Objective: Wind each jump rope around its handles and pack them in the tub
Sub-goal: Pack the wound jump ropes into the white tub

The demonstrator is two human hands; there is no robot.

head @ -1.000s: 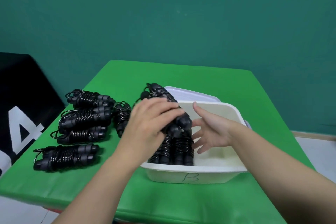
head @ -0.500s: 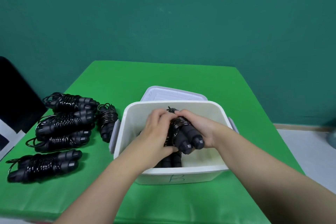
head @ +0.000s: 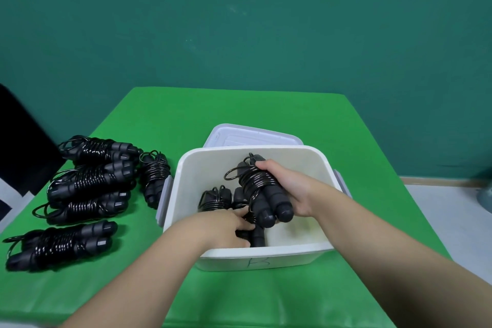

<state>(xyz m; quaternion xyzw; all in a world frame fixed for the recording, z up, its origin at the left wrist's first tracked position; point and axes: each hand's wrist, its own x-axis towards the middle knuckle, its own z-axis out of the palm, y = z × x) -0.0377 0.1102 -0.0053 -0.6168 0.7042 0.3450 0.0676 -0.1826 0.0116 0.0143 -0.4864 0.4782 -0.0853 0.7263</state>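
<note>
Gripping a wound black jump rope [head: 262,194] with curled fingers, the right hand [head: 290,189] holds it tilted inside the white tub [head: 328,168], above the bottom. The left hand [head: 229,224] is low in the tub, its fingers curled on the wound ropes already packed [head: 215,198] there. Five more wound ropes [head: 87,186] lie on the green table [head: 239,109] to the left of the tub. The tub's lid [head: 250,136] lies just behind the tub. A letter is written on the front wall of the tub.
</note>
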